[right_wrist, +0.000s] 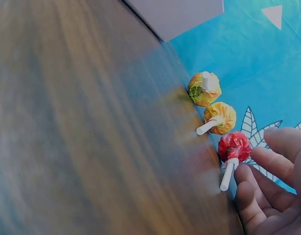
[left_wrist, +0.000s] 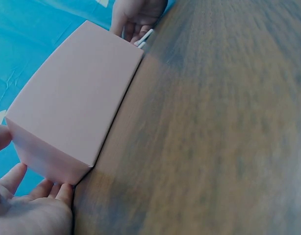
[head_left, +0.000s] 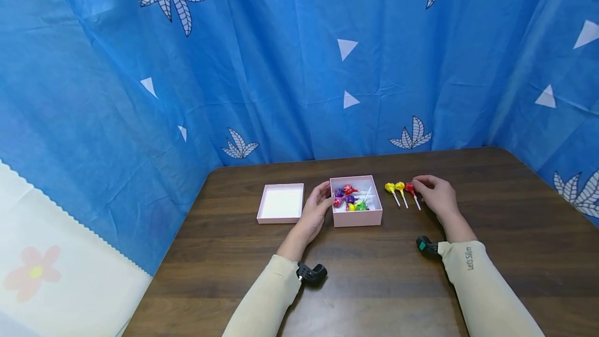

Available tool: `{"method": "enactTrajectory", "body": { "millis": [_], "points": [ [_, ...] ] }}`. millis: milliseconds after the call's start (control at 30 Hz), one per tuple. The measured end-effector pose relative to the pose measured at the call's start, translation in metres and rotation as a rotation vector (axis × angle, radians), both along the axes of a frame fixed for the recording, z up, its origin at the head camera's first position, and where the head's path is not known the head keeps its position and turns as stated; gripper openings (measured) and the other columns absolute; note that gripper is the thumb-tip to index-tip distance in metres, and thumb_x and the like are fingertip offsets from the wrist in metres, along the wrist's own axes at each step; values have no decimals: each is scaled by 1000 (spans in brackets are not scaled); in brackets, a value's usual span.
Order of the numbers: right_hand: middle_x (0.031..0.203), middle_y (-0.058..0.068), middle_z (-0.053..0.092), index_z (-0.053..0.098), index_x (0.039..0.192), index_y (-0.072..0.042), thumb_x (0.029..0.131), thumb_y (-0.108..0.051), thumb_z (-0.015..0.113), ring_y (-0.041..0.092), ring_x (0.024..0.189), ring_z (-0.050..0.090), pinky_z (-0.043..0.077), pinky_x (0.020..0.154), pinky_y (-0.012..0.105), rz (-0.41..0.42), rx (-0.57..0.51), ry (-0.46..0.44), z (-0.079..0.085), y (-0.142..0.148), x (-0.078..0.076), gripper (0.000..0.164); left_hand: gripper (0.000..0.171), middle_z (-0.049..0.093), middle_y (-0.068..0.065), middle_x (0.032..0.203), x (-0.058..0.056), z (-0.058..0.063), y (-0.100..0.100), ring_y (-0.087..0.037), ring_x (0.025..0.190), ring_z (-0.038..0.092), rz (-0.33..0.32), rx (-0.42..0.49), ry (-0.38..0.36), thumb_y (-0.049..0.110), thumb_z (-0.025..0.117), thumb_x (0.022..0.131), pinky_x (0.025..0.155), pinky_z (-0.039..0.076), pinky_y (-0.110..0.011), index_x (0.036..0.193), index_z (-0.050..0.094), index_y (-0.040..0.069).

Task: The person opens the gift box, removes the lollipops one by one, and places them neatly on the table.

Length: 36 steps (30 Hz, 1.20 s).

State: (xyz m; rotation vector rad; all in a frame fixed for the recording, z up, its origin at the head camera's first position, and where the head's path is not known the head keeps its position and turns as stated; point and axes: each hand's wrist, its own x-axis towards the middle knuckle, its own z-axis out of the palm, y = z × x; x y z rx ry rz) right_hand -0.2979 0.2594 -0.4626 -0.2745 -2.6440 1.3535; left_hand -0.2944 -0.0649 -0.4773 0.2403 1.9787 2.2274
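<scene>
A pink open box [head_left: 357,217] holds several lollipops [head_left: 351,199] in red, purple, yellow and green wrappers. My left hand [head_left: 316,209] rests against the box's left side, its fingertips on the wall in the left wrist view. To the right of the box, two yellow lollipops [head_left: 395,191] and a red lollipop [right_wrist: 235,147] lie in a row, sticks toward me. My right hand [head_left: 436,194] is at the red lollipop, a fingertip right at its wrapped head, and the fingers are not closed round it in the right wrist view.
A pink-edged lid [head_left: 281,203], white inside, lies left of the box on the brown wooden table [head_left: 374,285]. A blue patterned curtain [head_left: 290,66] hangs behind the table. Both wrists wear black bands.
</scene>
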Motion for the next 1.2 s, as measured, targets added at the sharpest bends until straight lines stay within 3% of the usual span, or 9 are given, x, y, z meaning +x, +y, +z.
{"method": "enactTrajectory", "body": {
  "millis": [133, 233, 333, 433, 633, 733, 867, 1200],
  "points": [
    [141, 25, 52, 55, 140, -6, 103, -47, 47, 35, 109, 55, 57, 83, 32, -3, -23, -8, 4, -2, 0, 56, 55, 34, -7, 160, 0, -1, 0, -28, 153, 26, 1, -5, -6, 11, 58, 98, 125, 24, -46, 149, 40, 18],
    [144, 25, 50, 53, 142, -6, 103, -48, 45, 40, 122, 50, 51, 100, 50, -7, -65, 13, 11, -3, 0, 58, 54, 34, -8, 160, 0, 0, 0, -29, 153, 26, -1, -6, -2, 11, 58, 98, 125, 25, -46, 149, 40, 18],
    [145, 23, 50, 53, 143, -7, 102, -51, 45, 41, 128, 46, 46, 106, 55, -20, -104, 47, 20, -6, 3, 60, 54, 34, -7, 160, 1, 1, 1, -28, 153, 27, -4, -7, -1, 11, 57, 99, 125, 25, -46, 149, 40, 19],
    [145, 21, 51, 54, 142, -10, 101, -54, 44, 39, 128, 47, 47, 104, 52, -25, -106, 83, 30, -10, 5, 61, 54, 35, -7, 160, 1, 1, 1, -27, 153, 27, -7, -4, 4, 10, 57, 98, 125, 25, -45, 149, 40, 19],
    [140, 17, 57, 59, 137, -12, 100, -55, 48, 32, 118, 51, 48, 83, 24, 24, -60, 181, 52, -22, 13, 58, 55, 35, -5, 160, 0, 0, 0, -26, 153, 27, -3, -13, -2, 10, 57, 98, 125, 25, -45, 149, 40, 21],
    [140, 17, 57, 59, 137, -14, 99, -55, 50, 33, 120, 53, 54, 89, 31, 56, -31, 214, 62, -28, 16, 57, 55, 34, -5, 160, 1, 0, 0, -27, 153, 27, -1, -16, -1, 10, 57, 98, 125, 25, -45, 149, 40, 21],
    [139, 15, 59, 59, 137, -15, 98, -54, 53, 34, 123, 54, 53, 98, 46, 87, -4, 240, 73, -37, 21, 55, 54, 35, -6, 160, 1, 0, 0, -27, 153, 27, -1, -16, 1, 10, 57, 98, 125, 25, -45, 149, 41, 20],
    [128, 11, 65, 64, 130, -15, 99, -47, 57, 25, 111, 58, 46, 82, 13, 204, 7, 309, 83, -57, 29, 45, 54, 36, -6, 160, 2, 1, 0, -26, 153, 28, 3, -19, 3, 10, 57, 99, 125, 25, -45, 149, 41, 20]
  ]
}}
